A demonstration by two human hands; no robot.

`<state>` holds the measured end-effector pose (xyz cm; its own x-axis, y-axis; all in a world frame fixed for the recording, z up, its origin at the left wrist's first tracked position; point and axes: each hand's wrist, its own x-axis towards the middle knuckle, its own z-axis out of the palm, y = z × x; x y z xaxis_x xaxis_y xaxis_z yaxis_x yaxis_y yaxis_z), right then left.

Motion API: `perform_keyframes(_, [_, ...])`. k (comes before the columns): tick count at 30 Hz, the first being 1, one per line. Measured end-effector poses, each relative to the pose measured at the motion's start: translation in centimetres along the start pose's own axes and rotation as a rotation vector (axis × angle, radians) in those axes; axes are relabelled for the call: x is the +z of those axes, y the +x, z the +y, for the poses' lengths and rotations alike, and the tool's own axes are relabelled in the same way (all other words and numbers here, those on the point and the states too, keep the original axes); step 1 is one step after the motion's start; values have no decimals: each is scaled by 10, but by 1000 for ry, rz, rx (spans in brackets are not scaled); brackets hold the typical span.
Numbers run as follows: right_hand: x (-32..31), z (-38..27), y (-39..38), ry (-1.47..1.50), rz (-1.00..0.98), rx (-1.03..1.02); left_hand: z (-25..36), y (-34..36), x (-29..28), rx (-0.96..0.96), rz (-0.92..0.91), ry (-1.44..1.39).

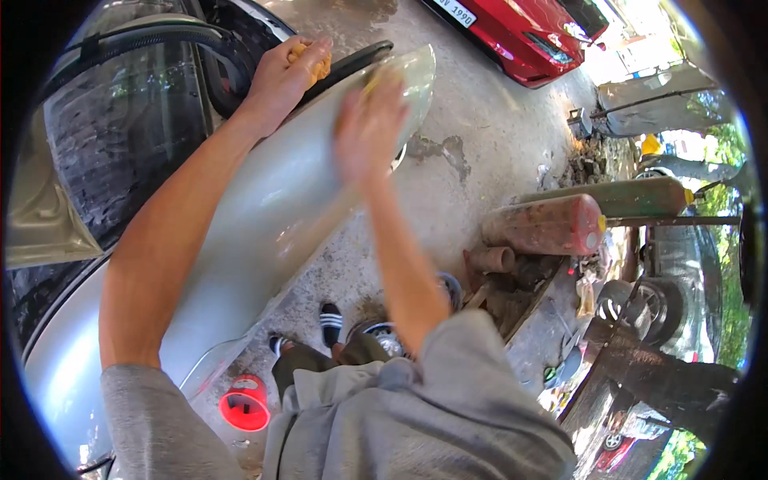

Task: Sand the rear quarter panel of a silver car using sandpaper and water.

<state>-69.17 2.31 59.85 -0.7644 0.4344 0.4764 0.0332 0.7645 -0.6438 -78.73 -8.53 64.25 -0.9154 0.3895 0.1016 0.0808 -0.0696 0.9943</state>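
My left hand (pixel 276 84) is closed around a crumpled orange-yellow sponge or cloth (pixel 312 66), raised over the far inner edge of a silver car fender (pixel 276 196). To its right, my right hand (pixel 372 136) lies over the fender's far end, its fingers smeared by motion. A bit of yellow (pixel 373 80) shows at those fingertips; what it is, and how the fingers hold it, cannot be made out. The fender's painted surface is smooth and shiny, curving from the lower left up to a narrow tip.
A dark engine-bay edge with a black rubber seal (pixel 212 76) borders the fender on the left. A red bucket (pixel 245 404) stands by my feet. Gas cylinders (pixel 548 224) lie at the right, with wheels (pixel 652 308) beyond them. A red car (pixel 520 40) is parked on the concrete ahead.
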Motion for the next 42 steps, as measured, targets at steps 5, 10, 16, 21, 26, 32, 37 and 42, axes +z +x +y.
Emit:
perform_keyframes(5, [-9, 1, -28, -40, -99, -221, -5, 8, -11, -52, -54, -169])
perform_keyframes(10, [-8, 30, 14, -70, -22, -75, 1, 6, -1, -61, -104, -223])
perform_keyframes(16, [-13, -7, -72, 48, -195, -313, 3, 7, -13, -43, -88, -240])
perform_keyframes(21, [-12, 52, 48, -69, -96, 76, -4, 11, -1, -45, -101, -196])
perform_keyframes(26, [-6, -8, -85, 178, -57, -205, -8, 9, -21, -70, -112, -205])
perform_keyframes(32, [-4, 65, 26, -107, -69, 13, -5, 11, -5, -79, -152, -164])
perform_keyframes(37, [16, -26, -150, 234, 68, -126, -5, 14, -17, -33, -161, -119])
perform_keyframes(42, [-9, 53, 11, 73, 55, 53, -3, 9, -6, -78, -80, -172])
